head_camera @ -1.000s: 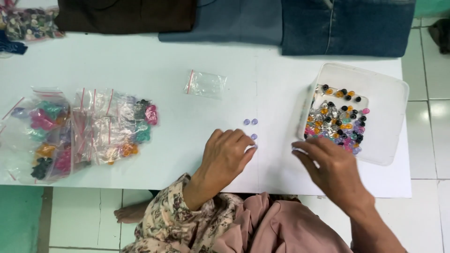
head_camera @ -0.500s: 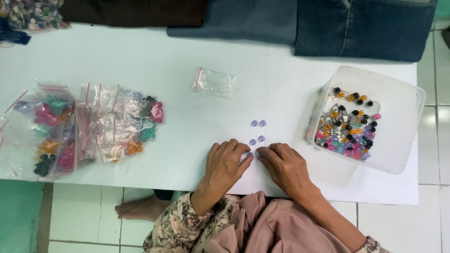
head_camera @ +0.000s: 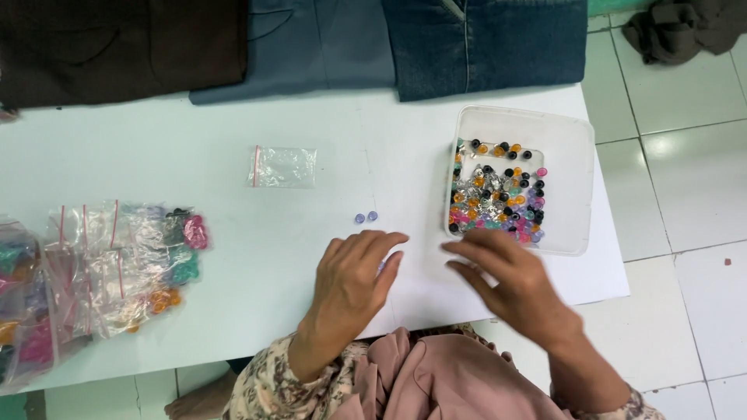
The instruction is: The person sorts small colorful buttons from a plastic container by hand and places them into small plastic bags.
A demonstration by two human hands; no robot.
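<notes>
At the near table edge, left hand (head_camera: 354, 281): flat on the white table (head_camera: 194, 155), fingers spread, holding nothing.
Right hand (head_camera: 510, 280): loosely open, blurred, hovering just short of the tub.
Purple beads (head_camera: 366, 218): two, touching, just beyond the left fingertips.
Tub (head_camera: 568, 187): clear, mixed coloured beads (head_camera: 498, 194) inside.
Small bag (head_camera: 284, 166): empty, further out.
Filled bags (head_camera: 117, 260): far left.
Folded cloth (head_camera: 482, 43): along the far edge.

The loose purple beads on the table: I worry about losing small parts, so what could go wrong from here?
The two purple beads lie loose just past the left hand; a sweep might roll them off the table. The clear tub of mixed beads sits at the table's right edge, where the right hand could perhaps nudge it over.
</notes>
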